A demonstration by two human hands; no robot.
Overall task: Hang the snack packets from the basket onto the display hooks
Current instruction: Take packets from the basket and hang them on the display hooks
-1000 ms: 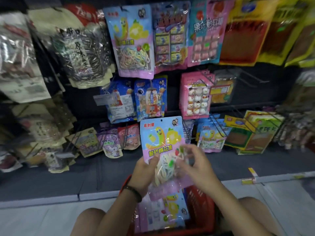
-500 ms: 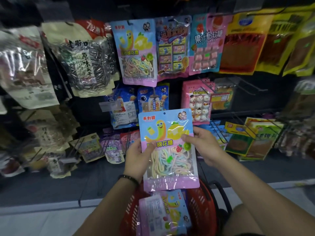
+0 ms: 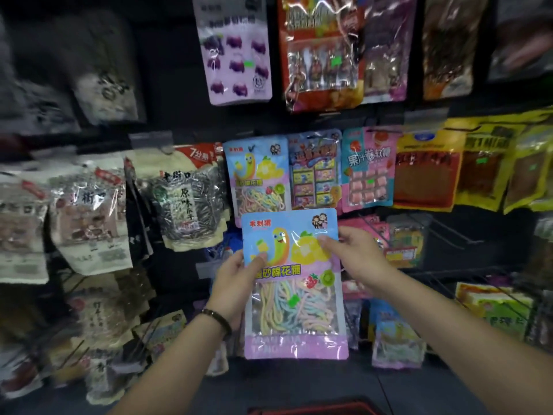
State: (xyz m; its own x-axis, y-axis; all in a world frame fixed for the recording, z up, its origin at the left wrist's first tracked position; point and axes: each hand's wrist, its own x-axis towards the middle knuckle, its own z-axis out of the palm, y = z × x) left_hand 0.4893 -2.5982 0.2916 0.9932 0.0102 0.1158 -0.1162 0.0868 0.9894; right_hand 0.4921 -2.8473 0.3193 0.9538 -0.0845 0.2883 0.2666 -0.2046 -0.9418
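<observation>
Take the hanging candy packet (image 3: 257, 178), the blue and pink one with the seed bag (image 3: 187, 199) on its left, as the marker. Below it and a little to the left, the left hand (image 3: 235, 284) grips the left edge of the held candy packet (image 3: 291, 283), thumb across the printed front and fingers hidden behind. That packet is upright and faces the person. It sits directly below the hanging one and slightly to the right, its top edge overlapping the hanging one's bottom edge. Below and to the right of the marker, the right hand (image 3: 359, 259) pinches the held packet's upper right edge, thumb on the front. The basket (image 3: 314, 410) shows only as a red rim well below the marker. The held packet looks like a light, flat film pouch. It is glossy, so likely slippery, and probably floppy enough to bend under its contents, the soft candy ropes settled in its clear lower window. Nothing about it seems fragile, though a hard squeeze would probably crease the film. The best hold is likely high on both side edges, as now, which keeps the top strip taut and flat for hanging; the hole there cannot be made out.
</observation>
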